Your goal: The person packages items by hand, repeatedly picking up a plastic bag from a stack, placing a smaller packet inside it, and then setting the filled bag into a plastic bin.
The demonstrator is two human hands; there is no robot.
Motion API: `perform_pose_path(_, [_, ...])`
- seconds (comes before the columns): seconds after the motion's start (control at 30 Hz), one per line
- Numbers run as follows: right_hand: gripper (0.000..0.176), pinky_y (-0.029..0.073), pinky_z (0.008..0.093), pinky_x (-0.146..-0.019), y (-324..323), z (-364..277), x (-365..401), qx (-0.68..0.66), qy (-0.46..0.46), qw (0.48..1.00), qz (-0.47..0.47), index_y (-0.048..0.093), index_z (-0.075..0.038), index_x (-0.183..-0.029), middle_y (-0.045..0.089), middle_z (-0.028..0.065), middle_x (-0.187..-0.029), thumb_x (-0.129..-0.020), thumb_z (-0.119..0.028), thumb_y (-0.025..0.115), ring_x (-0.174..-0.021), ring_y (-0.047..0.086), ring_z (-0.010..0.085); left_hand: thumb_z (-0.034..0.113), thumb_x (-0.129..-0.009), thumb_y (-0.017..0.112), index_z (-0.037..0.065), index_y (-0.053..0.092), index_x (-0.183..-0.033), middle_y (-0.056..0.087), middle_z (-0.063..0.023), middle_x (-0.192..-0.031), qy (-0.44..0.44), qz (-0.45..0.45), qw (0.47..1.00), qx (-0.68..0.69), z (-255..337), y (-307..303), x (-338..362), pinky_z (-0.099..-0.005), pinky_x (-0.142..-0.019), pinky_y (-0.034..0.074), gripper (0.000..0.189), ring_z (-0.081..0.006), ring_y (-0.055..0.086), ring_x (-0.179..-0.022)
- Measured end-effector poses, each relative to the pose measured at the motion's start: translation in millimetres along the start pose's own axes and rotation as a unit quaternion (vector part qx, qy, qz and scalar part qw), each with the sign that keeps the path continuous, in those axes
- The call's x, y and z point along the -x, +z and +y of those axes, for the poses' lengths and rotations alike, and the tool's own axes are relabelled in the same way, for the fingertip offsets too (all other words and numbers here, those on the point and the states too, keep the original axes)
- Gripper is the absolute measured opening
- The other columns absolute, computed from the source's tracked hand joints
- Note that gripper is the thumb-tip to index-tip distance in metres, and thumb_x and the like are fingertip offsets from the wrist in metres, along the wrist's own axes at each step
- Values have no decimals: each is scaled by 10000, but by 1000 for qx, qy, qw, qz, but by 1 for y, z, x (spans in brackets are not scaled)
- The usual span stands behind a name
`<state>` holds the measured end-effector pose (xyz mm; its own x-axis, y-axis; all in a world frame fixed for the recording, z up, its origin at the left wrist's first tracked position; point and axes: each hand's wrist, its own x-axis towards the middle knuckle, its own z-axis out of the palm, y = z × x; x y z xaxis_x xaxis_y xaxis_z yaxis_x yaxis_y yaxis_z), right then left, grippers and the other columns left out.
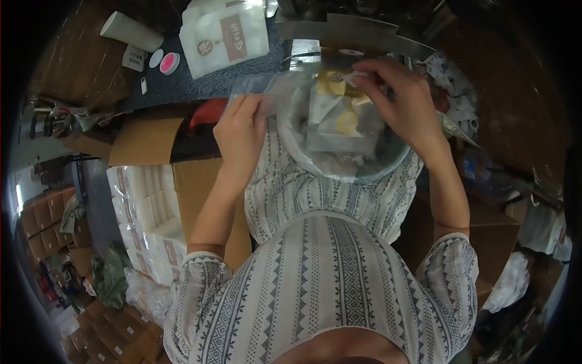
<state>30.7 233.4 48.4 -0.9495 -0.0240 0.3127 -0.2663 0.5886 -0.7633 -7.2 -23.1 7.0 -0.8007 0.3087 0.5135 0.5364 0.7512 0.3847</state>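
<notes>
Hands apart at basin (388, 172), yellow-marked packet (330, 138) over it.
Left hand (238, 130) pinches clear bag (279, 94) beside basin; right hand (403, 103) pinches small white piece (353, 77) near packet's top. White pouches (209, 33) upper left.

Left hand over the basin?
No: the left hand is beside the basin, to its left, pinching clear plastic.

pkt (331, 124) over basin (382, 172), ctn (200, 189) to L
</notes>
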Motion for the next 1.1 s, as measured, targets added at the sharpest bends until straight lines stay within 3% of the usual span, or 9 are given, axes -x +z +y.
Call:
perform_pose_path(0.27, [231, 499, 265, -721, 6, 4, 2, -1, -30, 998, -50, 637, -26, -1056, 666, 77, -942, -852, -131, 663, -802, 646, 154, 97, -808, 663, 48, 658, -872, 608, -106, -781, 61, -146, 970, 185, 27, 30, 2, -331, -560, 468, 81, -285, 603, -637])
perform_pose_path(0.37, [244, 488, 266, -755, 0, 27, 2, -20, 40, 998, 52, 629, -18, -1084, 676, 69, -968, -872, -138, 644, -838, 640, 135, 131, -840, 656, 19, 667, -897, 643, -109, -802, -33, -228, 924, 306, 37, 55, -13, -286, -560, 479, 127, -210, 638, -632])
perform_pose_path(0.43, [255, 485, 268, -765, -15, 27, 6, 11, 60, 997, 48, 624, -15, -1100, 679, 70, -988, -880, -143, 634, -854, 638, 132, 184, -872, 639, -27, 658, -963, 666, -108, -852, -289, -319, 760, 487, 36, 72, -32, -246, -586, 491, 231, -151, 650, -690])
perform_pose_path(0.53, [276, 480, 271, -775, -31, 30, 25, 48, 93, 994, 34, 614, -12, -1126, 682, 81, -1014, -887, -149, 624, -879, 635, 133, 228, -895, 626, -52, 630, -1024, 658, -92, -878, -351, -267, 695, 568, 32, 96, -50, -225, -596, 498, 308, -137, 652, -754])
perform_pose_path(0.7, [310, 501, 357, -750, -69, 42, 57, 108, 165, 974, 110, 622, -28, -1108, 670, 150, -986, -848, -195, 654, -869, 658, 264, 287, -919, 583, -33, 605, -1088, 662, -90, -928, -301, -281, 744, 527, 18, 92, -43, -267, -635, 509, 363, -162, 652, -756])
perform_pose_path(0.8, [308, 503, 412, -729, -97, 57, 73, 384, 205, 888, 148, 606, -33, -1091, 660, 176, -991, -850, -222, 638, -874, 644, 347, 355, -917, 573, -28, 594, -1120, 660, -107, -1000, -246, -326, 822, 397, -18, 51, -78, -299, -733, 500, 434, -178, 651, -831])
perform_pose_path(0.9, [317, 483, 444, -729, -97, 74, 80, 478, 266, 836, 45, 588, -17, -1097, 641, 228, -956, -865, -231, 609, -903, 619, 380, 394, -900, 577, 0, 554, -1198, 592, -160, -1179, -211, -187, 936, 213, -96, 52, -121, -383, -903, 441, 494, -254, 574, -1096])
perform_pose_path(0.97, [293, 482, 453, -724, -90, 80, 69, 453, 256, 853, 46, 581, -12, -1076, 646, 229, -917, -850, -196, 614, -898, 617, 389, 421, -906, 536, 28, 495, -1278, 471, -194, -1335, 89, 108, 967, -215, -140, 83, -123, -505, -1044, 282, 542, -360, 389, -1284])
perform_pose_path(1.1, [287, 489, 488, -742, -77, 85, 42, 386, 277, 879, 39, 554, 4, -1035, 645, 237, -912, -816, -170, 619, -883, 616, 418, 419, -911, 495, 43, 412, -1358, 353, -227, -1425, -10, 35, 977, -210, -131, 100, -96, -559, -1094, 132, 590, -456, 259, -1336])
